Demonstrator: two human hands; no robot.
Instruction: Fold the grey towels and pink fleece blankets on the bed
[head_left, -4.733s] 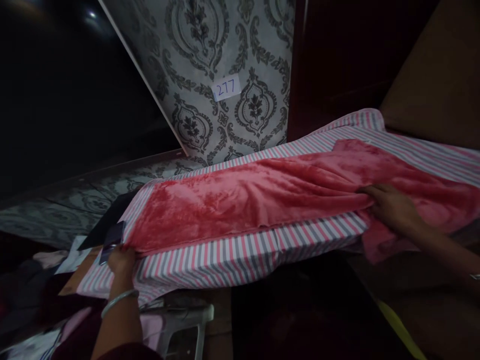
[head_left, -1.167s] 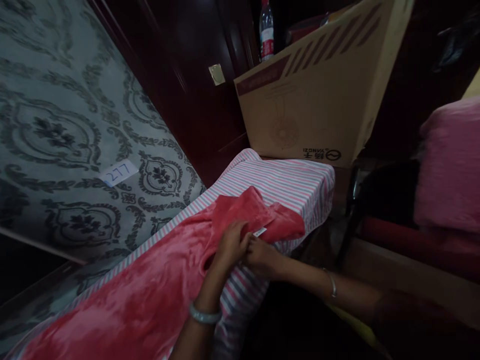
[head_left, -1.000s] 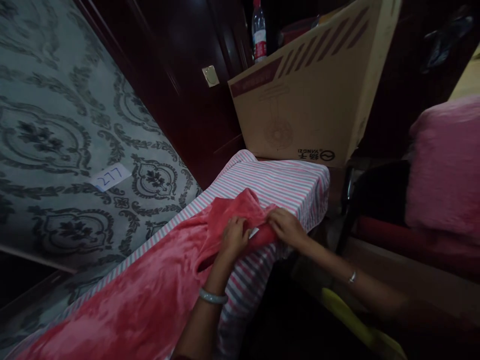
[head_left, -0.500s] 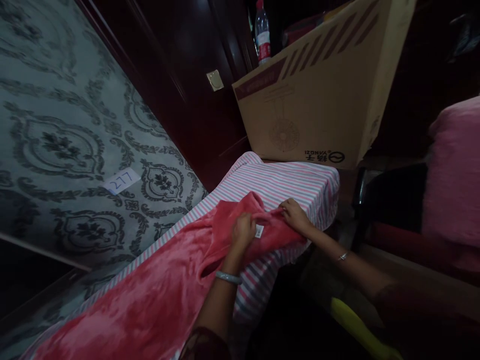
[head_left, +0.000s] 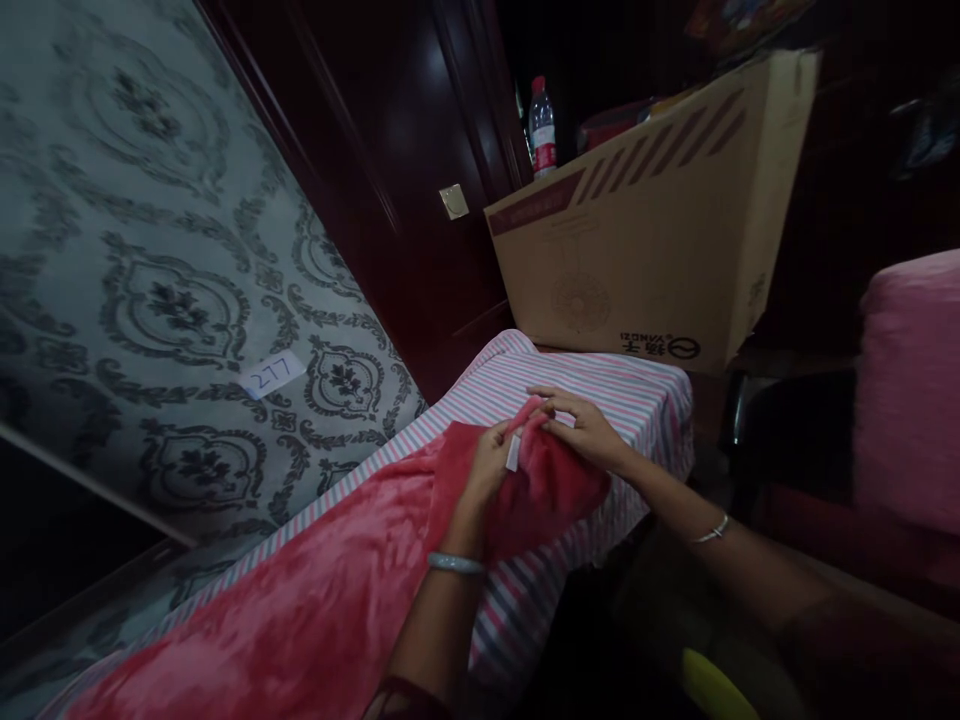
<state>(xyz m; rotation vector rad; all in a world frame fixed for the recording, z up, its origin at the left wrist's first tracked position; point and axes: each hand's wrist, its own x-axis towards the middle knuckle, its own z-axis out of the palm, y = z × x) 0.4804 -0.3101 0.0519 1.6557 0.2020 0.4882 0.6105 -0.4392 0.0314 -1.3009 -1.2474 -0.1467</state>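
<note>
A red plush garment (head_left: 300, 600) lies lengthwise over a narrow surface covered with a striped cloth (head_left: 592, 375). Its end near my hands is lifted and bunched, with a small white label (head_left: 514, 452) showing at the edge. My left hand (head_left: 487, 465) pinches that edge right beside the label; a pale bangle circles the wrist. Opposite it, my right hand (head_left: 589, 432) grips the bunched edge between thumb and fingers, some fingers stretched out. Both hands are close together, and the fabric between them stands up in a fold.
Behind the striped surface stands a large cardboard box (head_left: 630, 250), with a bottle (head_left: 541, 130) near its top edge. Patterned wallpaper (head_left: 180, 310) bearing a paper marked 277 (head_left: 272, 374) is on the left. Pink plush fabric (head_left: 907, 390) sits at right, a yellow object (head_left: 716, 688) below.
My hands have come closer together and lifted the garment's edge into a raised bunch. Earlier that end lay flatter, with its openings visible. The view has shifted slightly.
</note>
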